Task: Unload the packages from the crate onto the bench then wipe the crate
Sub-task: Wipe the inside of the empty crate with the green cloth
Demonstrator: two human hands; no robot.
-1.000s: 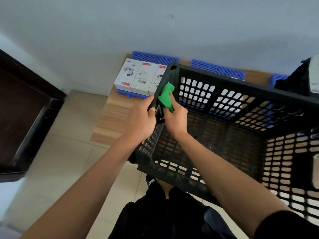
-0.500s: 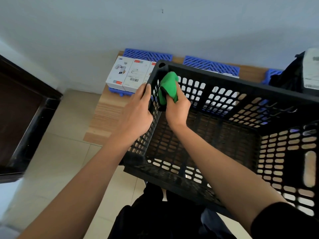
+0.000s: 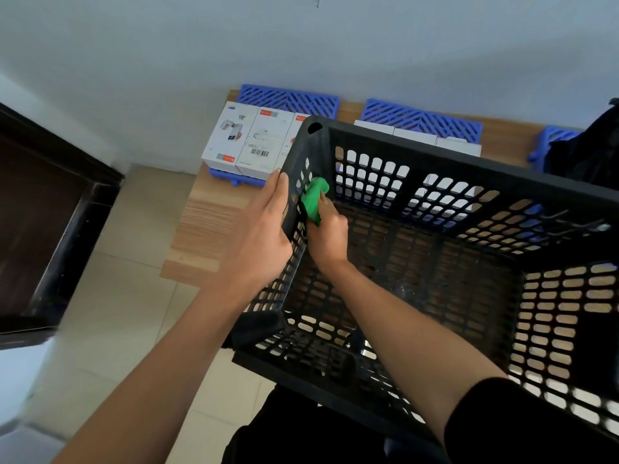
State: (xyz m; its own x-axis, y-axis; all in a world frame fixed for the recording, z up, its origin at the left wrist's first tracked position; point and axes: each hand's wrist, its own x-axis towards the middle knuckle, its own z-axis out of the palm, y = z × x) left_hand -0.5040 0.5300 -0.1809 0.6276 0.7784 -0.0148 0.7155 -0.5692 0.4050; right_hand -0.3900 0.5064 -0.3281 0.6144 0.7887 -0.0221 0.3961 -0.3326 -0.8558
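Both hands work at the black crate (image 3: 469, 182): the left hand (image 3: 259, 236) grips its side wall, the right hand (image 3: 326, 234) pinches a green cloth (image 3: 314, 199) against the inside. White packages (image 3: 248, 139) sit on the tabletop (image 3: 204, 226) behind.

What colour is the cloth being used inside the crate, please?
Bright green; the cloth shows best in the head view.

Black crate, green cloth, white boxes on blue

The crate (image 3: 469, 169) is black, its walls a lattice of slots; the cloth (image 3: 315, 199) inside is bright green. The packages (image 3: 248, 139) are white with orange-red tabs, one bearing a black barcode. They lie on blue trays (image 3: 291, 100) with a diagonal-slat pattern. The worktop (image 3: 204, 226) is light wood grain, the wall (image 3: 301, 38) pale blue-grey, the floor (image 3: 110, 313) beige tile, the sleeve (image 3: 522, 426) black.
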